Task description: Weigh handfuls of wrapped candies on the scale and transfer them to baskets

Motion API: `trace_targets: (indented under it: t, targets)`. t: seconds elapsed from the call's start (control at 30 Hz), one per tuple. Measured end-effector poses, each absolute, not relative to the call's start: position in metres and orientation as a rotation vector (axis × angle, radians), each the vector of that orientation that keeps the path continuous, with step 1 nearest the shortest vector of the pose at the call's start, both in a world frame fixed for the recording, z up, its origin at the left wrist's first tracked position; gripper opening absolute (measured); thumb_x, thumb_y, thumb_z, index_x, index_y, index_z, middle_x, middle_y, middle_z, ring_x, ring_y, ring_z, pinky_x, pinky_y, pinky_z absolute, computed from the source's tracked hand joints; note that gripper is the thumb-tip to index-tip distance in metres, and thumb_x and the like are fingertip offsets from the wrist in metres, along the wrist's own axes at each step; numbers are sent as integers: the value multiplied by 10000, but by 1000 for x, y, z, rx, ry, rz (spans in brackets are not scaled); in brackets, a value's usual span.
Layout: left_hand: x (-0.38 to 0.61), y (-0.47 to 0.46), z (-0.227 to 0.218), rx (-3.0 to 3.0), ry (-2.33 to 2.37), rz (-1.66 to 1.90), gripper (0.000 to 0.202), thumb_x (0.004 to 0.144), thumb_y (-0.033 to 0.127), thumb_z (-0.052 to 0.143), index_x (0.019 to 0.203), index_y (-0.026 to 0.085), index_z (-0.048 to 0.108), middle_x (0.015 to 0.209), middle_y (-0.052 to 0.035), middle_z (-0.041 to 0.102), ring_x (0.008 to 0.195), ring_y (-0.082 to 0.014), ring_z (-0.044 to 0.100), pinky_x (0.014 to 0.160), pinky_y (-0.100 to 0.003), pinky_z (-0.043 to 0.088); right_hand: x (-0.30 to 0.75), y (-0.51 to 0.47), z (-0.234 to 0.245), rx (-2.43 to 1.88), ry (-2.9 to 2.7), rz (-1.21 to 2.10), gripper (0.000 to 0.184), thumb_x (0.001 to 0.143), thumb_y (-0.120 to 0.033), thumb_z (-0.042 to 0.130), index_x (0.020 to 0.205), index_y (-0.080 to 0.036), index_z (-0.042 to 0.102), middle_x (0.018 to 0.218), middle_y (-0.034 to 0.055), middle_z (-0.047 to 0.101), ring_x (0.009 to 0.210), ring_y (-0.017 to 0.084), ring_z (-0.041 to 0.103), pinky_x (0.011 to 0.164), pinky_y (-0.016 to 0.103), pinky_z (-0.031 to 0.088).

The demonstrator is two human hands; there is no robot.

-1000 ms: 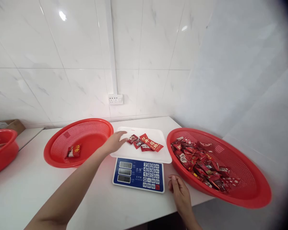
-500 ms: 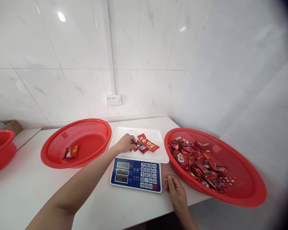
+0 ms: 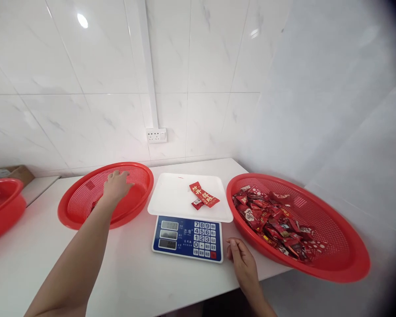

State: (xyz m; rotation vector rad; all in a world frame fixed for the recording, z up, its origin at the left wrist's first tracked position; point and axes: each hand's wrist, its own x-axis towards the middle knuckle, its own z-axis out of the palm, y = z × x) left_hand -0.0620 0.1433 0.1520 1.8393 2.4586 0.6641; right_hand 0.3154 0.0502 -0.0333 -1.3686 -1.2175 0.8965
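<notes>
My left hand (image 3: 116, 187) reaches over the left red basket (image 3: 145, 207), fingers apart and nothing visible in them. Under the wrist, a bit of a red packet (image 3: 93, 205) shows in that basket; the rest is hidden. A digital scale (image 3: 187, 240) with a white weighing tray (image 3: 168, 198) stands in the middle. On the tray, a long red packet with gold characters (image 3: 204, 195) lies across a smaller red packet (image 3: 197, 204). Beside the scale's front right corner, my right hand (image 3: 243, 264) rests at the table with curled fingers, holding nothing that I can see.
To the right, a large red basket (image 3: 346, 259) holds many small red packets (image 3: 273, 220). Another red basket (image 3: 6, 211) is cut off at the left edge, with a cardboard box (image 3: 20, 175) behind it. A wall socket (image 3: 156, 135) sits above the white table (image 3: 128, 273).
My left hand has gone left from the tray to the left basket and opened. Fewer packets lie on the tray, and the scale's reading has changed. My right hand has stayed put.
</notes>
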Motion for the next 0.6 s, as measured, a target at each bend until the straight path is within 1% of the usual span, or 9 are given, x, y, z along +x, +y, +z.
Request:
trace_targets:
  t: [0.07,0.1,0.17,0.23,0.3,0.37,0.43,0.47,0.6]
  targets:
    - [-48,143,143,1912,2428,652,388,796,284,497,1132,99,554,1293,-241,475,1243,-413,384,935,-583,357,315,50,-33,-1375,-1218,896,509,787,-679,429,814,-189,564,548,-11,500,540,170,495,541,285,420]
    - [-34,143,137,1980,2366,647,386,813,316,488,1136,116,558,1325,-220,457,1279,-396,345,980,-581,318,315,50,-33,-1379,-1219,897,516,783,-684,430,815,-188,566,547,-11,501,539,171,496,538,285,420]
    - [3,142,124,2161,2122,615,332,851,351,453,1108,185,581,1261,-120,545,1236,-280,428,1022,-447,344,315,51,-33,-1384,-1219,894,532,773,-697,431,809,-185,569,542,-10,502,532,171,495,529,286,418]
    - [46,140,111,2302,1849,555,316,857,392,458,1095,229,587,1185,-59,604,1153,-208,505,983,-344,399,314,51,-33,-1382,-1218,883,539,766,-704,434,795,-185,574,534,-10,501,525,170,492,523,285,417]
    - [83,138,102,2378,1661,503,348,834,419,497,1123,241,573,1173,-49,610,1125,-201,524,939,-318,430,313,51,-30,-1382,-1217,865,537,763,-705,441,781,-187,580,526,-12,498,519,168,489,520,284,417]
    - [110,139,96,2395,1591,483,491,808,426,529,1244,204,489,1265,-100,543,1129,-238,522,907,-352,449,312,50,-27,-1385,-1218,850,534,761,-706,444,766,-191,584,526,-13,496,516,166,487,517,281,415]
    - [124,144,95,2404,1557,468,603,792,384,548,1339,185,392,1360,-138,449,1157,-274,504,913,-392,443,311,49,-24,-1386,-1217,841,538,757,-712,442,753,-193,584,528,-13,492,511,164,481,507,278,409]
    - [127,148,95,2415,1535,454,601,787,344,551,1345,193,390,1378,-136,431,1165,-282,499,924,-401,435,310,48,-23,-1384,-1218,840,541,755,-716,442,749,-194,583,528,-13,489,509,164,479,503,278,406]
    - [130,163,98,2467,1445,409,367,783,175,496,1133,213,597,1231,-85,577,1105,-245,549,942,-366,426,310,48,-22,-1371,-1218,842,550,749,-720,447,757,-188,588,525,-12,485,511,166,480,507,281,409]
